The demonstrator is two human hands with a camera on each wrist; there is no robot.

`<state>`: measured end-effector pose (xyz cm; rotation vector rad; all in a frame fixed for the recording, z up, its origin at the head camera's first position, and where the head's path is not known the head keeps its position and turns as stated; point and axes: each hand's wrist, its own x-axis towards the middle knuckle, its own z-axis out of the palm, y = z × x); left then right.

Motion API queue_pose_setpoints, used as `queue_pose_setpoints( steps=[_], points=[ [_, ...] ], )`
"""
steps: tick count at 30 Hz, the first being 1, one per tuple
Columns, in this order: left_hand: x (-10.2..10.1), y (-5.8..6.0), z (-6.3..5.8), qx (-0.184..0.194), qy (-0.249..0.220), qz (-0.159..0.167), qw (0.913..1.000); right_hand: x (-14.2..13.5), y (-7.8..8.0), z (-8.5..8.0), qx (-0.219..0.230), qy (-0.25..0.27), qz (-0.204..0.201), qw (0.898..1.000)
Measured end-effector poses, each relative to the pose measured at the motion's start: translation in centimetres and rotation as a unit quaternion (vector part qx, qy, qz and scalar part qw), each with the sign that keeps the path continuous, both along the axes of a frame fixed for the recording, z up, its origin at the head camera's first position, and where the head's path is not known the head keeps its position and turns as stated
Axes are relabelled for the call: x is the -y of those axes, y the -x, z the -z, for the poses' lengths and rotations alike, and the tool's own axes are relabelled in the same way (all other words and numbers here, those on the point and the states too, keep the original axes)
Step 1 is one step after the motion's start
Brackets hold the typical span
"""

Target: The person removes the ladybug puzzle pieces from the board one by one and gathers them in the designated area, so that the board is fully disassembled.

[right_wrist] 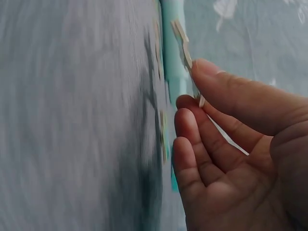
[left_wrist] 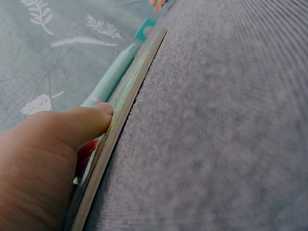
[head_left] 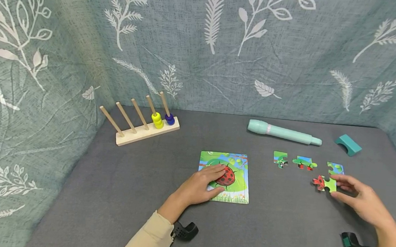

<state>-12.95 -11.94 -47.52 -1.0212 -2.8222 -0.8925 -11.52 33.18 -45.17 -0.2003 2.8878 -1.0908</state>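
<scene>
A square ladybug puzzle board (head_left: pixel 234 194) lies on the grey table. My left hand (head_left: pixel 197 185) rests flat on its left part, fingers over the picture. In the left wrist view the thumb (left_wrist: pixel 103 118) touches the board's top near its edge. Farther right, my right hand (head_left: pixel 362 199) pinches a red and green puzzle piece (head_left: pixel 330 185) between thumb and fingers, and the right wrist view shows this piece (right_wrist: pixel 185 45) edge-on above the table. Behind it lies a loose blue and green piece (head_left: pixel 336 168). Two more loose pieces (head_left: pixel 280 158) (head_left: pixel 305 162) lie to its left.
A mint-green stick-shaped thing (head_left: pixel 286 133) lies along the back, beside a teal arch block (head_left: pixel 348 144). At the back left stands a wooden peg stand (head_left: pixel 139 134) with yellow and dark blue beads. A leaf-patterned curtain (head_left: pixel 190 59) hangs behind the table.
</scene>
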Motion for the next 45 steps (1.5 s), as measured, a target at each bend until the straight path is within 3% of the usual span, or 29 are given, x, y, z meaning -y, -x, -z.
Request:
queue_pose_setpoints(
  steps=[6, 23, 34, 45],
  points=[
    [0.0, 0.0, 0.1, 0.003, 0.001, 0.000, 1.0000, -1.8, -0.4, 1.6, 0.018, -0.025, 0.031, 0.999],
    [-0.1, -0.1, 0.3, -0.009, -0.002, 0.001, 1.0000, -2.9, -0.7, 2.3, -0.056, -0.042, 0.013, 0.997],
    [-0.1, -0.1, 0.5, -0.014, 0.002, 0.000, 0.9999, -3.1, -0.7, 3.0, -0.039, -0.046, 0.019, 0.998],
    [0.0, 0.0, 0.6, -0.021, -0.001, 0.002, 0.9998, -3.2, -0.7, 3.6, -0.035, -0.004, 0.041, 0.999]
  ],
)
